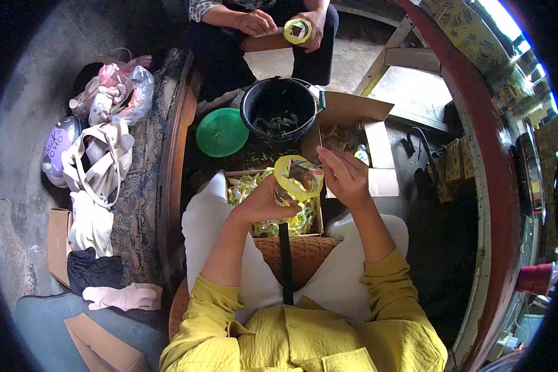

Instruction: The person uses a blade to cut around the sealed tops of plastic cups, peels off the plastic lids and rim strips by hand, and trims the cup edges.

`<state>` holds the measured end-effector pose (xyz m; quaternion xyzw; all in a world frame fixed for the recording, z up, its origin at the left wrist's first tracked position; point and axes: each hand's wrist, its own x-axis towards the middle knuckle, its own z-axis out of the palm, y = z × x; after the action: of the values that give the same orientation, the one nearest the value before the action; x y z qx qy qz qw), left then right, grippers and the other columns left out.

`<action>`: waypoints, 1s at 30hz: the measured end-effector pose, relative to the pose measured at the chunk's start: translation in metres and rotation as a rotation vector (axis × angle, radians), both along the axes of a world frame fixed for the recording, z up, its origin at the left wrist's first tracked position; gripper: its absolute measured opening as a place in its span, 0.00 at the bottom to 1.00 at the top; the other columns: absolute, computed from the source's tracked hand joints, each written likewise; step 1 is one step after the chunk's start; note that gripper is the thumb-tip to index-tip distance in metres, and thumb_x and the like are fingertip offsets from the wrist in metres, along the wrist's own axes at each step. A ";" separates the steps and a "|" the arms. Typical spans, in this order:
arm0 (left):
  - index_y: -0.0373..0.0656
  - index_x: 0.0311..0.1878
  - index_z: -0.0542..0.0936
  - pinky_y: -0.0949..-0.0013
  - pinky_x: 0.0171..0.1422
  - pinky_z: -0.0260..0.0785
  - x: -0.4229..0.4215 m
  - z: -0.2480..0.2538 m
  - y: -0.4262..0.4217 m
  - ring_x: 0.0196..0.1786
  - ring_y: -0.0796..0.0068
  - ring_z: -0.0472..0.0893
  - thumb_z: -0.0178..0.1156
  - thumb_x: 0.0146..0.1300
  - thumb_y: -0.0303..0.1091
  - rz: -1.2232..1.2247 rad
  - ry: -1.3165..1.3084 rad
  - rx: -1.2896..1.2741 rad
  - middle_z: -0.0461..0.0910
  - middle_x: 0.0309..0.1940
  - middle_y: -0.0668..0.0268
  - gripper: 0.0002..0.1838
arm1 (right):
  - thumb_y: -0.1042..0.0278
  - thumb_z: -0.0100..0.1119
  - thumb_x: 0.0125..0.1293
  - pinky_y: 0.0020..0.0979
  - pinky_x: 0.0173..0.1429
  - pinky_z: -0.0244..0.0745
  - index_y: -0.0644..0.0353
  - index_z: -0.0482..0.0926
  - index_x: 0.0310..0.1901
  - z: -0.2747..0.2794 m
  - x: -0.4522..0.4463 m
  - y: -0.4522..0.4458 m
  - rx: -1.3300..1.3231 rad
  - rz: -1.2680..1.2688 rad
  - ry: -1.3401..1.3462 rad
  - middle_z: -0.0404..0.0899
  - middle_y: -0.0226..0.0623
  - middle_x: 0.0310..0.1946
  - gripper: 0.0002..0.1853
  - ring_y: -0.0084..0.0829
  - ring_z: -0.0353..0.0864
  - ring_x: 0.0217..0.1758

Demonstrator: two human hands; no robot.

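My left hand (263, 201) is wrapped round a cup with a yellow rim (299, 178), its open top facing up toward me. Close to the right side of that rim is my right hand (346, 177), fingers pinched together; what they hold, if anything, is too small to make out. Below the cup, between my knees, a cardboard box (319, 217) holds many yellow and clear pieces. Across from me a seated person's hands (313, 28) hold another yellow-rimmed cup (297, 31) and a thin tool.
A black bucket (279, 105) stands ahead, beside a green lid (222, 132). An open carton (381, 152) is right of it. Bags and cloths (99, 161) lie on a patterned bench at left. A wooden frame (412, 59) stands at the back right.
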<state>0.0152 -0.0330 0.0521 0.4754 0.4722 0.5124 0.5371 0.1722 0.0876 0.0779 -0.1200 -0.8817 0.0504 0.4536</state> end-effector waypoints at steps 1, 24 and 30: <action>0.40 0.55 0.65 0.69 0.57 0.61 0.000 -0.001 0.001 0.50 0.73 0.71 0.66 0.40 0.29 0.028 0.049 0.040 0.72 0.47 0.64 0.35 | 0.85 0.58 0.46 0.30 0.30 0.75 0.64 0.77 0.39 0.001 0.000 0.000 -0.015 0.004 0.000 0.79 0.39 0.28 0.15 0.33 0.79 0.27; 0.40 0.53 0.66 0.68 0.54 0.65 0.002 -0.007 0.016 0.47 0.68 0.75 0.68 0.39 0.28 0.304 0.371 0.176 0.75 0.43 0.61 0.33 | 0.83 0.59 0.37 0.27 0.31 0.74 0.62 0.79 0.28 -0.002 0.000 0.008 0.124 0.000 -0.017 0.75 0.31 0.24 0.11 0.29 0.76 0.28; 0.40 0.51 0.68 0.69 0.52 0.66 0.000 -0.001 0.011 0.46 0.69 0.75 0.68 0.38 0.27 0.258 0.332 0.155 0.75 0.42 0.61 0.32 | 0.83 0.59 0.36 0.27 0.32 0.74 0.62 0.80 0.28 -0.001 0.000 0.004 0.111 0.016 -0.003 0.75 0.31 0.24 0.12 0.29 0.76 0.28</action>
<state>0.0152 -0.0215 0.0508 0.5286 0.5703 0.5264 0.3441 0.1723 0.0918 0.0772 -0.0878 -0.8846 0.0051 0.4580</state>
